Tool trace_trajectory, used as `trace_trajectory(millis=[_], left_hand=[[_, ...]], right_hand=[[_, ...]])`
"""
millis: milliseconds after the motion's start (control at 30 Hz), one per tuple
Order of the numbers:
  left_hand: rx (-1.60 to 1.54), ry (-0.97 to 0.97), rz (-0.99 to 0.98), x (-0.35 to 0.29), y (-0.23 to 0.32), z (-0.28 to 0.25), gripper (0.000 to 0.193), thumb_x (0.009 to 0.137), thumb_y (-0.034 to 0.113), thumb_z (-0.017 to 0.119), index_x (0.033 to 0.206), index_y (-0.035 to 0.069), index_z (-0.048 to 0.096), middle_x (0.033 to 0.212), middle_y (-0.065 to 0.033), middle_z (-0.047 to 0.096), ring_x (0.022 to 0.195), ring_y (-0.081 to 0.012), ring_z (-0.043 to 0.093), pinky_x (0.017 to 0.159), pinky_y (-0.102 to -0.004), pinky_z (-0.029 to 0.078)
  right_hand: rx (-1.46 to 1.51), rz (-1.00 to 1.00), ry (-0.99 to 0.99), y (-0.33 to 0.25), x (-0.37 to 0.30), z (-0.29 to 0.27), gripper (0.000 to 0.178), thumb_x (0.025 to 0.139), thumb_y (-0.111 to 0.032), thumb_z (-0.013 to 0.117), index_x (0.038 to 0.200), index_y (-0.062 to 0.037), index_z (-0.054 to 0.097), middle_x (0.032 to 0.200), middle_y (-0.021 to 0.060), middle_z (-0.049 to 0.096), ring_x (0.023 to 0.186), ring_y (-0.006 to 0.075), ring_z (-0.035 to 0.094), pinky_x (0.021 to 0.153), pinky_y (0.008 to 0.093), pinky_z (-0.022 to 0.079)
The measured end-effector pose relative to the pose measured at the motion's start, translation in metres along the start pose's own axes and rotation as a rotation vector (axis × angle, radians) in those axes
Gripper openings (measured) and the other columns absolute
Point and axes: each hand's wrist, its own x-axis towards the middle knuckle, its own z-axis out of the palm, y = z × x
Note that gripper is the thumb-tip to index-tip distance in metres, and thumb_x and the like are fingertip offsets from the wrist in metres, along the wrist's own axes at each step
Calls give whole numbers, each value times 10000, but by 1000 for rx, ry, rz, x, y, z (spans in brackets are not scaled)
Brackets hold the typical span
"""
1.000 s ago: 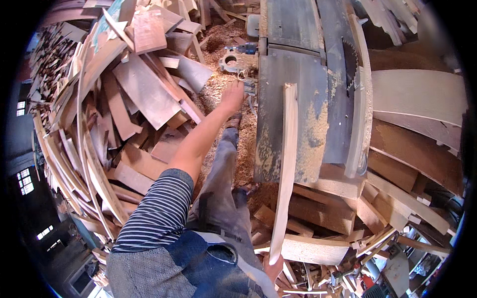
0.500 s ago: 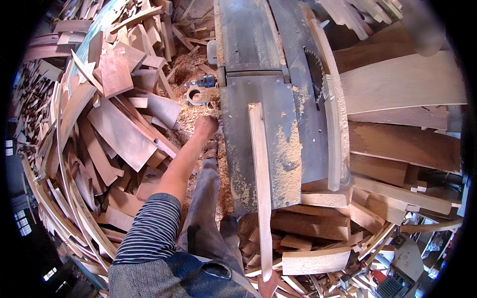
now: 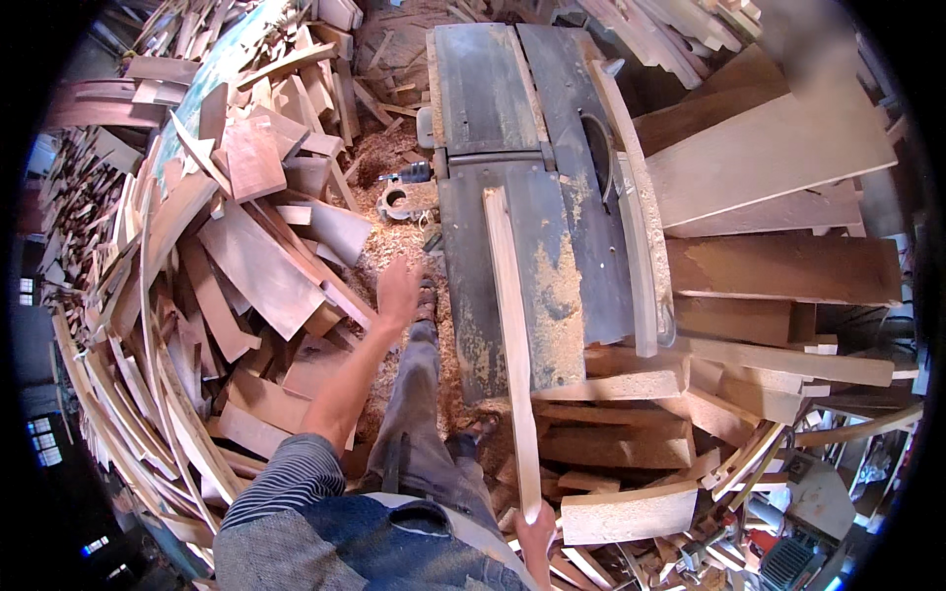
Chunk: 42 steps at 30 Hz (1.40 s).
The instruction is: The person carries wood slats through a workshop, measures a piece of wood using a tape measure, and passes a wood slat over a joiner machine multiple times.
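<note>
- Head view: a woodworking shop, its floor (image 3: 394, 246) thick with sawdust and shavings; a grey machine table (image 3: 522, 227) dusted with sawdust runs up the middle of the picture.
- Against half a second ago, the left hand (image 3: 399, 288) has drawn back from the small round metal part (image 3: 397, 202) on the floor and now hangs over the sawdust, well short of it; the whole scene also sits lower and further right in the picture.
- The left hand's fingers are spread loosely and hold nothing; the striped sleeve (image 3: 286, 478) leads up to it from the lower edge.
- The right hand (image 3: 537, 537) is at the bottom edge, its fingers closed round the near end of a long pale wooden strip (image 3: 512, 345).
- The strip lies lengthwise on the table as before, its far end reaching about to the gap across the table's middle and its near end sticking out past the table's near edge.
- No packages, labels or signs can be made out.
- To the left, a big heap of curved offcuts (image 3: 236, 266) crowds right up to the person's leg (image 3: 419, 414).
- To the right, broad planks (image 3: 778, 266) are stacked flat just beside the table, with shorter blocks (image 3: 631, 512) piled below them near the right hand.
- A narrow pale batten (image 3: 636, 227) rests along the table's right edge, beside a dark curved slot.
</note>
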Motion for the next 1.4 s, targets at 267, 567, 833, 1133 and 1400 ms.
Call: trace_trajectory(millis=[267,567,833,1133,1400], left_hand=[[161,-22,395,-134,139,12,529,968,368,551,1277,-61,525,1505,-220,378,1483,-389,224,1197,-529,179],[270,-141,439,-174,172,51,637,981,438,505,1329,-96,496,1520,-238,340,1495,-412,168,1226,-532,83],[305,-86,366,-150,148,66,572,972,361,521,1340,-76,497,1488,-229,399,1490,-402,191,1216,-539,123],[338,-92,345,-78,140,60,550,980,348,489,1367,-42,480,1539,-174,346,1507,-356,166,1225,-521,116],[348,-110,348,-58,143,63,562,992,338,469,1389,-58,438,1545,-210,339,1500,-363,193,1224,-521,132]], right_hand=[[79,-49,20,2,1,8,382,723,-245,722,1043,-62,622,956,209,642,915,427,615,798,530,497],[55,-131,57,30,-15,25,373,735,-227,707,1055,-57,622,944,231,635,875,436,627,752,528,520],[26,-258,38,26,12,24,418,755,-233,716,1090,-19,587,953,232,625,890,433,618,785,515,514],[50,-227,-26,-31,55,28,409,773,-239,703,1099,-20,586,971,237,633,896,441,622,771,521,508],[-17,-230,-48,-38,73,26,487,778,-301,726,1134,-20,549,976,221,624,881,422,629,746,510,525]])
